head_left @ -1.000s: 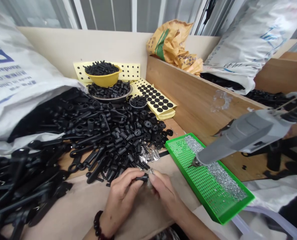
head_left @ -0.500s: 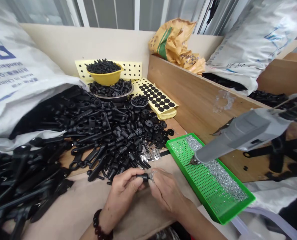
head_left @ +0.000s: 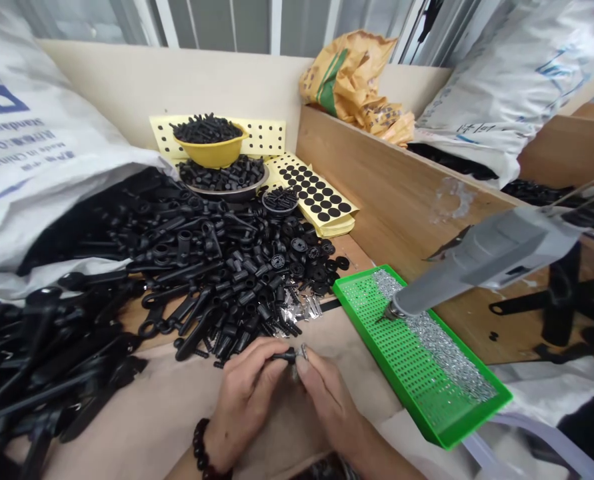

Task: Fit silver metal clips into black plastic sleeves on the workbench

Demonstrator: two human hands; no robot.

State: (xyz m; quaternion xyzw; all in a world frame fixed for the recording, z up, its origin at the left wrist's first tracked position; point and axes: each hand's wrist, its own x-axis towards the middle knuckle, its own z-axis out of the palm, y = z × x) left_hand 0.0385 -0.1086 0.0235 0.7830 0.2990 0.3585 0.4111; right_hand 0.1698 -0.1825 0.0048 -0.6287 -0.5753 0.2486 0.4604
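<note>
My left hand (head_left: 249,383) pinches a short black plastic tube (head_left: 289,355) between thumb and fingers, lying roughly level above the worktop. At the tube's right end, the thumb and forefinger of my right hand (head_left: 327,393) are closed on a small shiny metal piece (head_left: 303,351). The fingers hide much of that piece, so its exact shape and whether it sits in the tube cannot be told. Just beyond my hands lie small metal clips (head_left: 307,307) and a heap of similar black tubes (head_left: 241,287).
A green perforated tray (head_left: 371,347) of silver screws (head_left: 447,353) lies to the right, with a grey electric screwdriver (head_left: 457,267) hanging over it. Black handle-like parts (head_left: 37,373) pile up at left. Behind stand a yellow bowl (head_left: 214,153) and sticker sheets (head_left: 321,200).
My right hand has turned slightly and its fingers have straightened against the tube's end, showing more of the metal piece. The left hand keeps its grip. The screwdriver has swung slightly.
</note>
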